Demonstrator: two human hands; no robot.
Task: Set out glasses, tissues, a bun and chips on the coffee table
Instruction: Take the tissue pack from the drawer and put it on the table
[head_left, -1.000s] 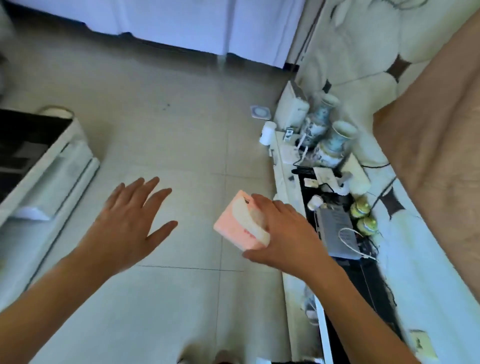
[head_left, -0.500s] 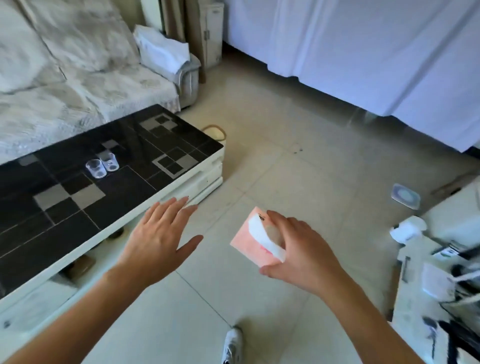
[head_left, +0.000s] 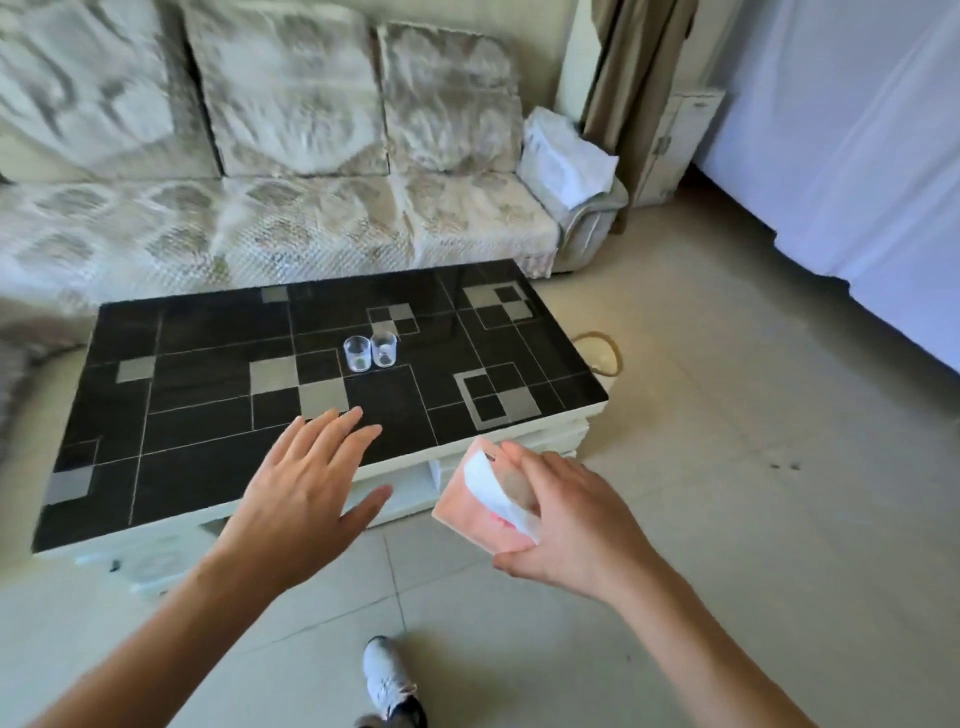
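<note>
My right hand (head_left: 569, 525) grips a pink tissue pack (head_left: 470, 501) with a white tissue sticking out of its top, held in the air just off the near right corner of the coffee table (head_left: 208, 415). The table has a black top with grey squares. Two small clear glasses (head_left: 370, 352) stand side by side near its middle. My left hand (head_left: 306, 493) hovers with straight, spread fingers over the table's near edge and holds nothing. No bun or chips are in view.
A pale patterned sofa (head_left: 291, 208) runs behind the table, with a white bundle (head_left: 563, 156) on its right armrest. A round basket (head_left: 600, 351) sits by the table's far right corner. White drapes (head_left: 841, 145) hang at right. My shoe (head_left: 387, 680) is on the tiled floor.
The view has swung left from the TV unit to face the coffee table and sofa. The tissue pack stays gripped in my right hand; both hands are now close to the table's near edge.
</note>
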